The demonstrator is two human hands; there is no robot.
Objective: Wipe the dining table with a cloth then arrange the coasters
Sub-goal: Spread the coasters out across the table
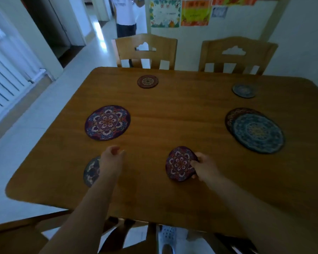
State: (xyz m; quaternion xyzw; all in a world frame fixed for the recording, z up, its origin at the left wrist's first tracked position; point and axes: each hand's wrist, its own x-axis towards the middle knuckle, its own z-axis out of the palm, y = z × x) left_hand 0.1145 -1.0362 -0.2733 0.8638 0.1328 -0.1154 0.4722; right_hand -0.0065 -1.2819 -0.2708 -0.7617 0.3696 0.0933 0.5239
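1. Brown wooden dining table (173, 110), in a dim room.
2. Right hand (205, 168) pinches the small round purple patterned coaster (179, 164), which lies tilted at its 9 o'clock.
3. Left hand (111, 155), blurred, seems loosely curled and empty.

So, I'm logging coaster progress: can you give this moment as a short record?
right hand: grips small purple coaster, tilted off table
left hand: loosely curled, holds nothing
near left: dark coaster, partly behind left forearm
large mats: purple mat left; blue mat overlapping dark red mat right
far edge: red coaster, blue coaster
cloth: not in view
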